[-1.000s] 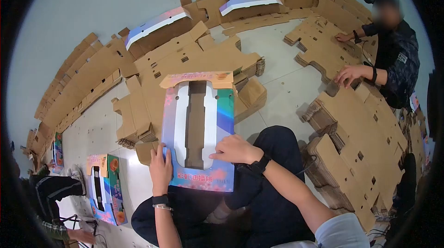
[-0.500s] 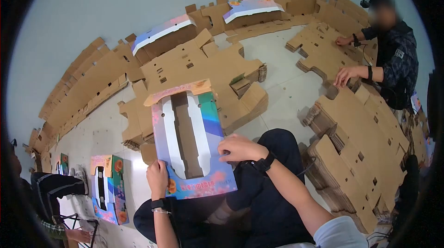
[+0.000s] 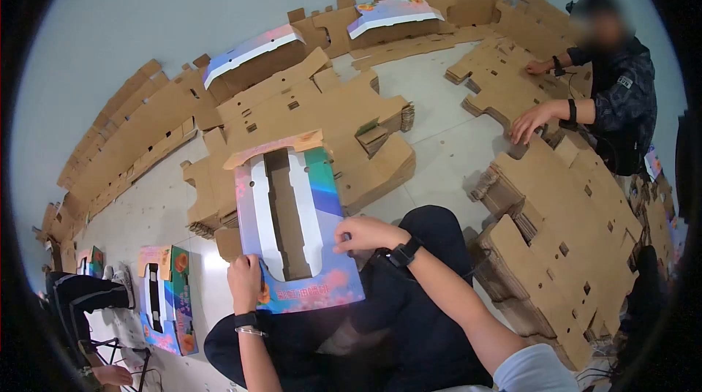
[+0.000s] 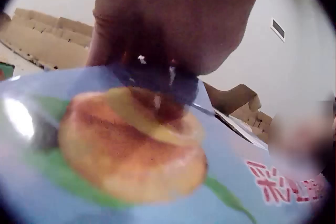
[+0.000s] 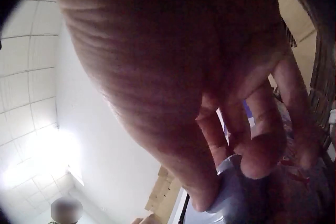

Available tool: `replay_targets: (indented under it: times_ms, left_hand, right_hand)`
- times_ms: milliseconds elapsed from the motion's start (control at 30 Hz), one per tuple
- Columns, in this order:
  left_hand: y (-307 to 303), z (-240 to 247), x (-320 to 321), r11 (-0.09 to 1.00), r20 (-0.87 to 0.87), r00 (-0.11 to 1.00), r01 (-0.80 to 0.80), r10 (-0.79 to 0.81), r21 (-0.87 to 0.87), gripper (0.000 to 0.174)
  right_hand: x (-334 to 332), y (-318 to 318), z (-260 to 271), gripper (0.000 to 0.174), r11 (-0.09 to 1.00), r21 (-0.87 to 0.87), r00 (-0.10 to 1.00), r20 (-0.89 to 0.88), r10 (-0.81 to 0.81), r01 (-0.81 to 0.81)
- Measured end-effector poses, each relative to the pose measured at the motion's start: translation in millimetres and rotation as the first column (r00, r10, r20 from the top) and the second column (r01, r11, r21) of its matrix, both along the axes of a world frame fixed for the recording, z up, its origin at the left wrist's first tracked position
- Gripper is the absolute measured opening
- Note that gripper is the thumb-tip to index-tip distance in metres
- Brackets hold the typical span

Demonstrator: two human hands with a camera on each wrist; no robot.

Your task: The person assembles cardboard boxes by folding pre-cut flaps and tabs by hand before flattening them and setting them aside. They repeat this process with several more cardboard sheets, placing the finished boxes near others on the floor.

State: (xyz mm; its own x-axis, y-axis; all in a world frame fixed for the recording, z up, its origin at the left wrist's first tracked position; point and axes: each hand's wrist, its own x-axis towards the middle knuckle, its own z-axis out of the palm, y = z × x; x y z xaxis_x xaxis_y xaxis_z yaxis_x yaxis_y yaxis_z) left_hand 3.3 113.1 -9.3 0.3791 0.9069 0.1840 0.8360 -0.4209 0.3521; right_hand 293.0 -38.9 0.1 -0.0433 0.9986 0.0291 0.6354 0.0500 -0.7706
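Observation:
A printed cardboard fruit carton [image 3: 333, 227], with pink, blue and green sides and a long opening in its top, rests over the person's lap. At its lower left edge, the left hand [image 3: 244, 282] grips the carton with curled fingers. In the left wrist view, that hand [image 4: 173, 24] stands right over a printed peach on the carton. The right hand [image 3: 369, 235] pinches the carton's right edge. Its thumb and curled fingers [image 5: 262, 155] show around that edge in the right wrist view.
A stack of flat brown cardboard [image 3: 292, 110] lies ahead, and another stack [image 3: 556, 224] lies at the right. A second printed carton [image 3: 170, 304] stands on the floor at the left. A person in dark clothes [image 3: 621, 107] sits at the back right. Cardboard leans along the wall.
The carton has shifted left and turned, its far end leaning left. The left hand has slid down along the left edge, its fingers more curled now. The right hand stays at the right edge.

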Motion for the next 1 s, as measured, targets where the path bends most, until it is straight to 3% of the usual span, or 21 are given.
replay_targets:
  times_ms: [67, 267, 433, 500, 600, 633, 700, 733, 833, 900, 933, 1000]
  left_hand:
    - [12, -5, -1, 0.986, -0.110, 0.982, 0.158, -0.151, 0.052, 0.038]
    - [-17, 36, 9, 0.998, -0.098, 0.995, 0.034, -0.028, 0.055, 0.038]
    - [-18, 28, 2, 0.995, -0.064, 0.998, 0.031, -0.025, 0.092, 0.036]
    - [-17, 25, 0, 0.994, -0.057, 0.998, 0.024, -0.018, 0.106, 0.035]
    - [-18, 19, 3, 0.993, -0.042, 0.998, -0.033, 0.038, 0.115, 0.035]
    - [-17, 17, 4, 0.993, -0.034, 0.998, -0.048, 0.052, 0.111, 0.035]
    - [-16, 12, 6, 0.991, -0.022, 0.997, -0.074, 0.077, 0.110, 0.036]
    - [-15, 10, 6, 0.990, -0.033, 0.996, -0.074, 0.078, 0.119, 0.036]
    - [-15, 15, 4, 0.987, -0.055, 0.995, -0.073, 0.082, 0.142, 0.037]
    - [-16, 22, 5, 0.986, -0.059, 0.995, -0.070, 0.080, 0.148, 0.038]
    - [-19, 26, 6, 0.988, -0.043, 0.995, -0.084, 0.090, 0.131, 0.037]
    - [-24, 33, 6, 0.989, -0.035, 0.994, -0.102, 0.107, 0.108, 0.036]
  right_hand:
    - [3, 5, 8, 0.030, 0.971, -0.232, 0.993, -0.116, 0.037, -0.064]
    - [0, 1, 11, 0.029, 0.983, -0.135, 0.993, -0.013, 0.120, -0.121]
    - [-3, -6, 23, 0.028, 0.988, -0.075, 0.991, -0.003, 0.136, -0.136]
    - [-5, -10, 25, 0.025, 0.970, -0.240, 0.957, -0.271, -0.105, 0.039]
    - [-4, 3, 12, 0.025, 0.967, -0.246, 0.925, -0.350, -0.147, 0.061]
    - [-3, 8, 4, 0.025, 0.968, -0.245, 0.928, -0.343, -0.145, 0.061]
    - [-5, 15, -13, 0.027, 0.945, 0.053, 0.946, -0.055, -0.319, 0.322]
    - [-5, 16, -18, 0.027, 0.948, 0.058, 0.949, -0.053, -0.311, 0.314]
    - [-10, 13, -11, 0.035, 0.961, -0.004, 0.961, -0.010, -0.278, 0.278]
    - [-13, 10, -1, 0.046, 0.924, -0.291, 0.922, -0.221, -0.319, 0.250]
    - [-12, 10, -1, 0.046, 0.924, -0.295, 0.924, -0.218, -0.314, 0.245]
    - [-12, 10, -2, 0.057, 0.846, -0.487, 0.850, -0.331, -0.409, 0.217]
